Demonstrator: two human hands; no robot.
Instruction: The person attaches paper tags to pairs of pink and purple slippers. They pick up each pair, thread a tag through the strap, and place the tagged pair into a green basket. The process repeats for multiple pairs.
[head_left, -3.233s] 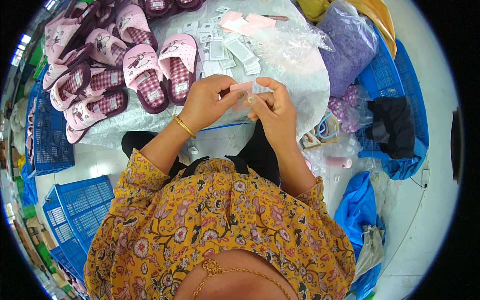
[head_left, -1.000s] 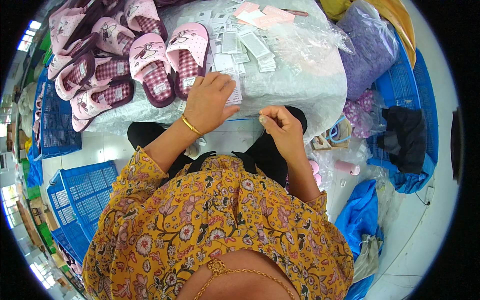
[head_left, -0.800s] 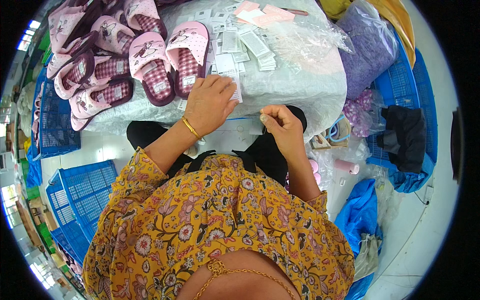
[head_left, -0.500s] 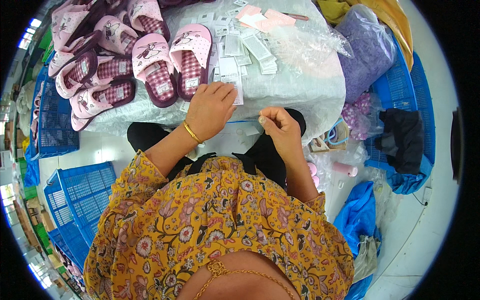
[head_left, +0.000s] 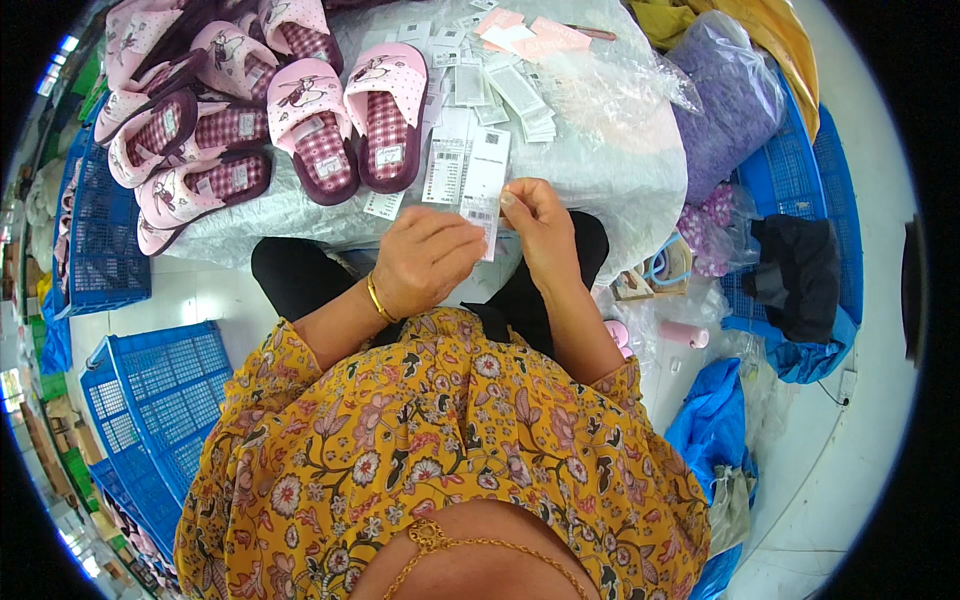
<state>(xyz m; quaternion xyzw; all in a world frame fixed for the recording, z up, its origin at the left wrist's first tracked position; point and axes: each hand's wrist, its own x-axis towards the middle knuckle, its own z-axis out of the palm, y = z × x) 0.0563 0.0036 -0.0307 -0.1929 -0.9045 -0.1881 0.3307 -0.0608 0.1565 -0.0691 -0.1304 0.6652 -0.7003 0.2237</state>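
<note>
A long white paper tag (head_left: 486, 165) with printing stands out over the table's near edge. My left hand (head_left: 425, 258), with a gold bangle at its wrist, is closed on the tag's lower part. Close against the tag's right edge, my right hand (head_left: 545, 235) is pinched, thumb against forefinger; whatever lies between them is too small to make out. Another printed tag (head_left: 445, 165) lies just left of the held one. A pair of pink slippers, a left slipper (head_left: 322, 165) and a right slipper (head_left: 390, 125), with checked insoles and dark soles, sits beyond my left hand.
More pink slippers (head_left: 215, 180) are heaped at the far left. Loose tags (head_left: 515, 90) and pink cards (head_left: 550, 38) lie on the plastic-covered table (head_left: 620, 150). Blue crates (head_left: 165, 390) stand at left, another blue crate (head_left: 848, 210) at right. A purple bag (head_left: 730, 90) leans by the table.
A white tag has come up into my left hand, which moved slightly down and right. My right hand has moved up and left to the tag's edge.
</note>
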